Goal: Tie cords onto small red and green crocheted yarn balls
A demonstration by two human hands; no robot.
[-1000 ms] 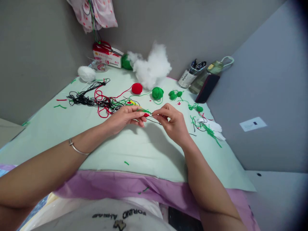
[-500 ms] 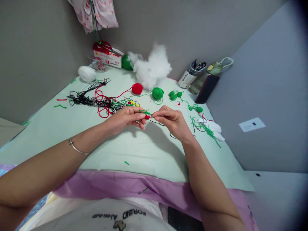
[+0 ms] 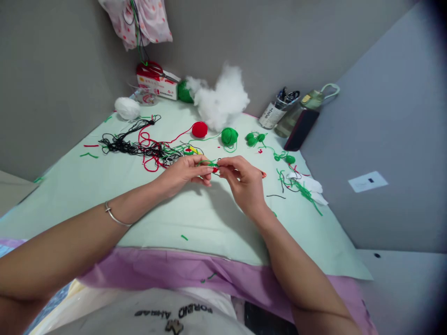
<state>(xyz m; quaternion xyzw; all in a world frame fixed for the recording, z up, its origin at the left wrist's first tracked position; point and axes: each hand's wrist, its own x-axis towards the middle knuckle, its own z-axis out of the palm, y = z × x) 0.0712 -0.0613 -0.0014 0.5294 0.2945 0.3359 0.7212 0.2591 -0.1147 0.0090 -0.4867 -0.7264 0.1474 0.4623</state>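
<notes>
Mid-frame: left hand (image 3: 183, 173) and right hand (image 3: 244, 182) both pinch a tiny red-and-green yarn piece (image 3: 213, 166), fingertips pressed together, just above the pale green mat (image 3: 195, 218). It looks fuzzy, but the fingers hide most of its shape. Upper centre: round red yarn ball (image 3: 199, 129), green yarn ball (image 3: 229, 136), fluffy white stuffing (image 3: 223, 100). Thread at the right fingertips is too fine to trace.

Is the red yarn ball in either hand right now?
No, the red yarn ball lies beyond the left hand and right hand, next to the green yarn ball.
</notes>
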